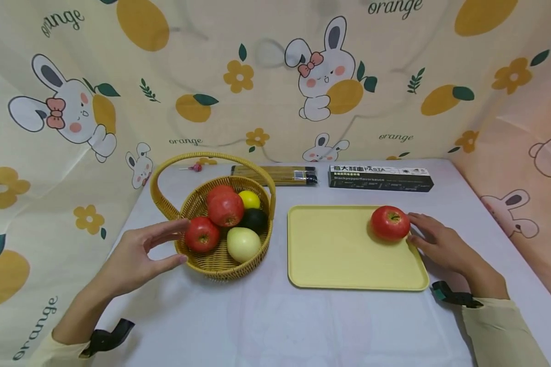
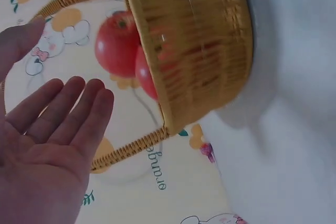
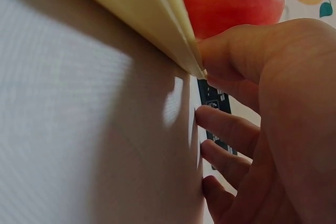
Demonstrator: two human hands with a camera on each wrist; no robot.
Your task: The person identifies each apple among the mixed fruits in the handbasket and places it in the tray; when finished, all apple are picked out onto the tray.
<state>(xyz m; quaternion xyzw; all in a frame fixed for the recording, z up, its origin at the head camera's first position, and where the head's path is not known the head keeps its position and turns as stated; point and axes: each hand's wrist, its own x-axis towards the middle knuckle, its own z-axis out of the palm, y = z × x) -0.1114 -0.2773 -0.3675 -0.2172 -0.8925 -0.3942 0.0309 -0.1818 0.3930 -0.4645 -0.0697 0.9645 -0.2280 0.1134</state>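
From the near side of the yellow tray, the head camera looks forward and down across the bench. Both wrist views are sideways close-ups: the left faces the basket left of the tray, the right the tray's right edge; the head view shares both.

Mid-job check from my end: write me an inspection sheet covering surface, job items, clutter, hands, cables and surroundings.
Surface: white-covered table.
Job items: a red apple at the right of the yellow tray; wicker basket holding red fruits, a lemon, a dark green fruit and a pale fruit.
Clutter: black-and-white pasta box and long brown packet at the back.
Hands: left hand open beside the basket; right hand at the tray's right rim.
Cables: nothing seen on the table.
Surroundings: rabbit-and-orange print backdrop.
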